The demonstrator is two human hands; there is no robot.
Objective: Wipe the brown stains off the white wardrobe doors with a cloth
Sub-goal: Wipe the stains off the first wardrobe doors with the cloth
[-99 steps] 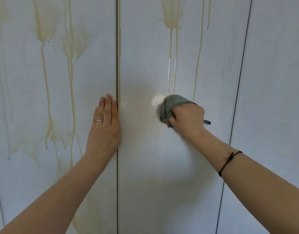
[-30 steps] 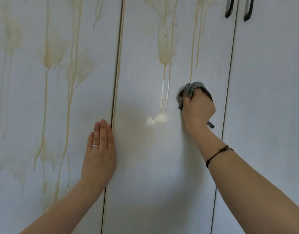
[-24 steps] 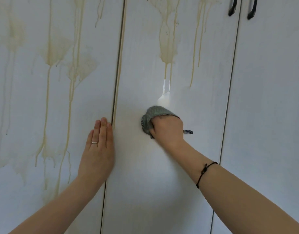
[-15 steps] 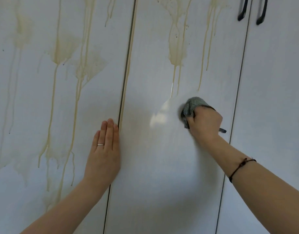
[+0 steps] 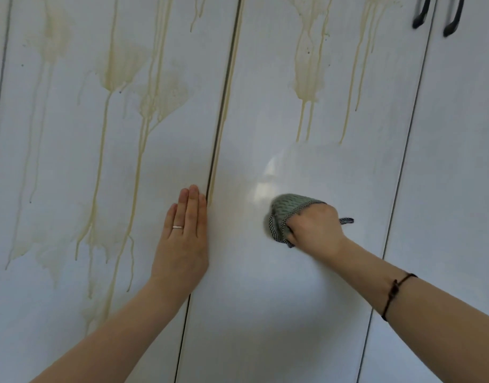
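Observation:
White wardrobe doors fill the view. My right hand (image 5: 313,226) grips a bunched grey-green cloth (image 5: 286,214) and presses it against the middle door (image 5: 279,299), below a wet shiny patch. Brown drip stains (image 5: 307,78) run down this door's upper part and end a little above the cloth. My left hand (image 5: 182,239) lies flat, fingers straight, on the left door (image 5: 58,189) beside the gap between the doors. Heavier brown stains (image 5: 132,106) streak the left door from top to below hand height.
Two black handles (image 5: 436,15) sit at the top right, either side of the gap between the middle door and the right door (image 5: 445,189). The right door shows no stains. A brown line runs down the gap (image 5: 224,106) beside my left hand.
My right hand has swept the cloth back and forth across the middle door, now down and left of where it was. The lower ends of the drips are gone. My left hand stays put.

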